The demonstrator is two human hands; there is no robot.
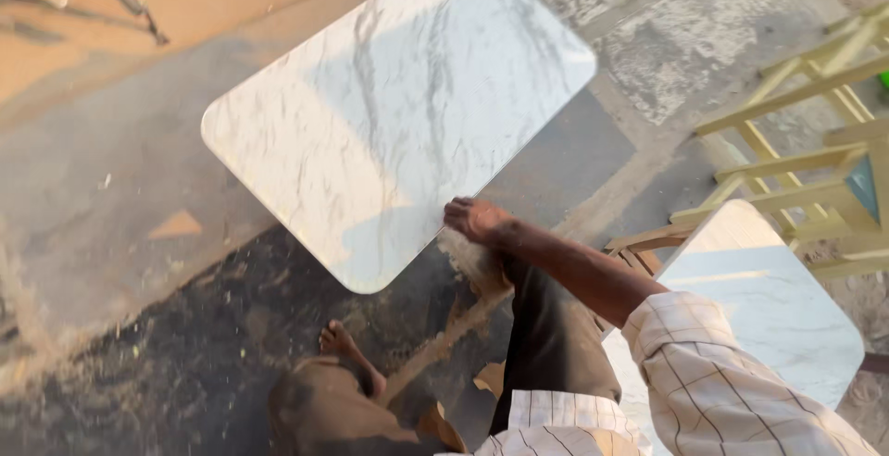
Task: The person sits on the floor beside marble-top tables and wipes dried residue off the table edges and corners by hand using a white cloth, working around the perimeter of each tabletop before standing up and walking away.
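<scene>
Head view shows the right hand [474,219] closed over the near edge of the marble-patterned tabletop [398,118], the left hand unseen.

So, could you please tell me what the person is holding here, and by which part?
The right hand has its grip on the white marble-patterned tabletop, at its near long edge, close to the rounded corner. The left hand is not in view.

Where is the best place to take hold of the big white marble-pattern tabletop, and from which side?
Probably the long near edge of the marble-pattern tabletop, approached from the person's side. The right hand already rests there, the edge is straight between rounded corners, and the panel seems to lie flat, so fingers must hook under the rim.
</scene>
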